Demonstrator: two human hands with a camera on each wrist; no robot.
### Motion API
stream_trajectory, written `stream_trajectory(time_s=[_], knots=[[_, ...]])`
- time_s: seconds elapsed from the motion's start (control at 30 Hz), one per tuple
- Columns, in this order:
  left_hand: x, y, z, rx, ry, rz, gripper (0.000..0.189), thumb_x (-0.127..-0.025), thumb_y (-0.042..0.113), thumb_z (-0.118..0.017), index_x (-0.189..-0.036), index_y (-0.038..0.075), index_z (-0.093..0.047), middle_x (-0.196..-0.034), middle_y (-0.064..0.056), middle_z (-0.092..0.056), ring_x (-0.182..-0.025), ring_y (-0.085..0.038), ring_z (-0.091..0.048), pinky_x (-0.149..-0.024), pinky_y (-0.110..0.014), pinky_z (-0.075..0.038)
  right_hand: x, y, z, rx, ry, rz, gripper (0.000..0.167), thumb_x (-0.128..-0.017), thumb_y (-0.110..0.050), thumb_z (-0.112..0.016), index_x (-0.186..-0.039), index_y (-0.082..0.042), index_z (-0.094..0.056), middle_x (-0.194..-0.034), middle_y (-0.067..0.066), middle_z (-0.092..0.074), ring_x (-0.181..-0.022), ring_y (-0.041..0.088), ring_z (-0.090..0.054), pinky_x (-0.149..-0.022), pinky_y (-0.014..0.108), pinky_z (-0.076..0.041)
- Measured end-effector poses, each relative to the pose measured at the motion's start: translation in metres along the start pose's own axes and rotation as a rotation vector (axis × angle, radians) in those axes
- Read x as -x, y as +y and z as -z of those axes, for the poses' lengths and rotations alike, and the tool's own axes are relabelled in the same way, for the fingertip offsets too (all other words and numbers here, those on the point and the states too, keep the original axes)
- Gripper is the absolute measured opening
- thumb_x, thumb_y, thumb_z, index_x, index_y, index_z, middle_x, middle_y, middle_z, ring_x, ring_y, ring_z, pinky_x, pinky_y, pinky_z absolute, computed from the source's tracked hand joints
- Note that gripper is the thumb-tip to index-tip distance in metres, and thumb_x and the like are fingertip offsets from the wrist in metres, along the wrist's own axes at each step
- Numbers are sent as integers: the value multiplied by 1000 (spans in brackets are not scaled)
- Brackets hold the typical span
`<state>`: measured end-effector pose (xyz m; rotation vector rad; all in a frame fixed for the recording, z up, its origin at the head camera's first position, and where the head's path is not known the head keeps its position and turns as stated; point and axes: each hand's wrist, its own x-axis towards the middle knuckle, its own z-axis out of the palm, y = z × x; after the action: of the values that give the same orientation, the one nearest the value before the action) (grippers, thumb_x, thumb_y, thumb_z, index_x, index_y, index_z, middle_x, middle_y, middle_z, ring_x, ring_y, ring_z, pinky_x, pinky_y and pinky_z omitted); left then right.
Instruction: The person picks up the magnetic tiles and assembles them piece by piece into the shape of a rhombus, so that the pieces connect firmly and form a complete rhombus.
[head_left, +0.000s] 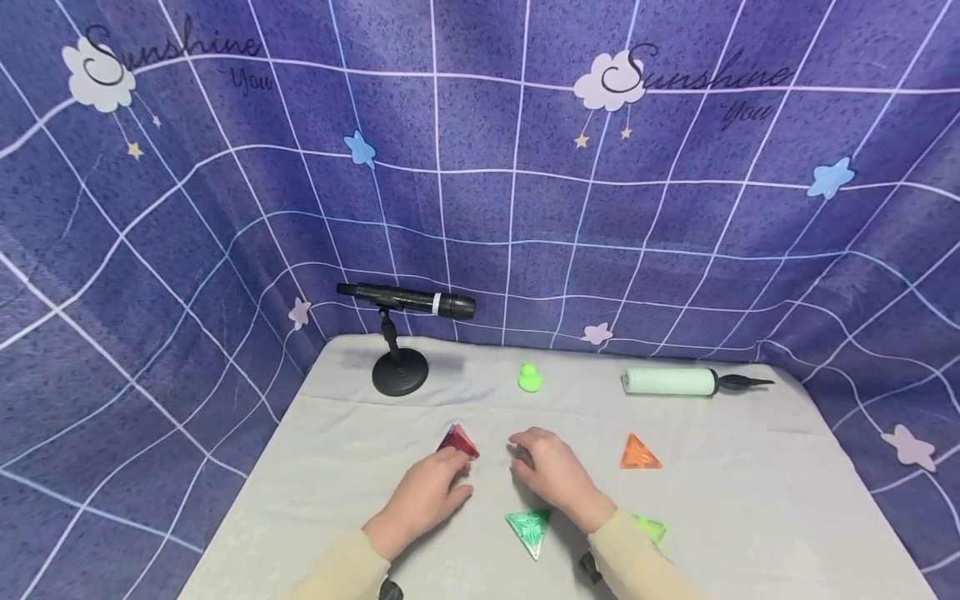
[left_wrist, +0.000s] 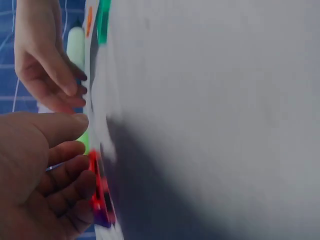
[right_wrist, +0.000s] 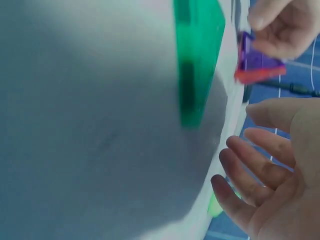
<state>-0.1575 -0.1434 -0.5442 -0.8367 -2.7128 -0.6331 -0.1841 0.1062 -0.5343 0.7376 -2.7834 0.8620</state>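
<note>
My left hand (head_left: 426,502) touches a red and purple triangular piece (head_left: 461,442) with its fingertips, left of the table's middle. In the left wrist view the thumb stands apart from the red edge (left_wrist: 101,192), while the loosely bent fingers lie against it. The right wrist view shows the purple face (right_wrist: 261,61) of that piece standing up from the cloth. My right hand (head_left: 553,473) hovers to its right, fingers relaxed and spread, nothing in them. Below this hand lies a green triangular tile (head_left: 531,532).
An orange triangle tile (head_left: 639,453) lies to the right; a lime tile (head_left: 651,528) is partly behind the right sleeve. Along the back are a black microphone (head_left: 405,299) on a stand (head_left: 401,372), a small lime-green figure (head_left: 529,378) and a pale hand pump (head_left: 669,382).
</note>
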Motion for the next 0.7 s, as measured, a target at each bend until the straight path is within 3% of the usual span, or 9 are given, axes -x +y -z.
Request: stream_trajectory(time_s=[0.13, 0.43, 0.7], knots=[[0, 19, -8, 51, -43, -54, 23, -84, 20, -85, -97, 13, -67, -89, 5, -63, -82, -11, -60, -75, -34, -53, 7, 19, 9, 31, 24, -67, 29, -88, -10, -79, -115, -2, -74, -107, 9, -73, -102, 28, -69, -92, 46, -55], [-7, 58, -21, 123, -179, -66, 22, -84, 23, -83, -100, 15, -70, -84, 10, -56, -73, 0, -48, -68, -21, -45, 26, 55, 30, 96, 91, -137, 28, -83, -6, -82, -110, -1, -76, -105, 11, -72, -103, 34, -68, -93, 50, -54], [-8, 67, -25, 101, -242, -93, 26, -84, 30, -85, -101, 18, -71, -93, 12, -58, -81, 1, -53, -72, -20, -47, 47, 83, 55, 182, 195, -146, 28, -81, -5, -82, -107, 4, -76, -107, 19, -70, -104, 43, -63, -94, 56, -49]])
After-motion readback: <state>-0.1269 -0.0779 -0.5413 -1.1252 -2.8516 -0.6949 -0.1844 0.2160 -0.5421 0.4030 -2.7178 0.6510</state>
